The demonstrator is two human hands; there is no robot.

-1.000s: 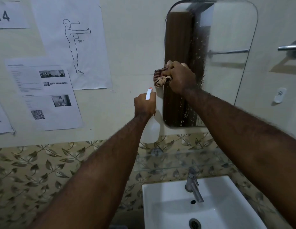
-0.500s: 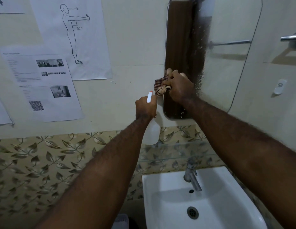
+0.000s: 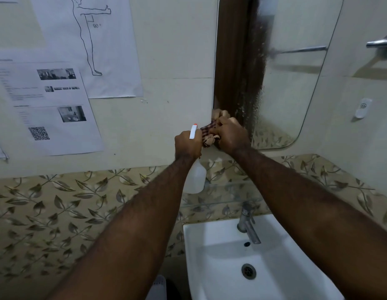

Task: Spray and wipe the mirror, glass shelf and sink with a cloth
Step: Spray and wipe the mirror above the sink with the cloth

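— Since a second before, your right hand had dragged the checked cloth down the left strip of the mirror to its bottom left corner, hadn't it?

— Yes. Your fingers were curled tight around the bunched cloth, pressing it against the glass at the corner. Droplets clung to the middle of the mirror beside the strip you wiped.

— And my left hand?

— You had it wrapped closed round the neck of the white spray bottle, nozzle up, held just beside the cloth and above the glass shelf.

— How would these things handle?

— The cloth looked soft and limp, so you did well to keep it wadded in your fist. The bottle seemed light plastic, possibly slick if wet; the neck was the sure hold. The shelf looked thin and fragile, so I'd judge light pressure best. The sink lay below, dry-looking, apparently not yet done.
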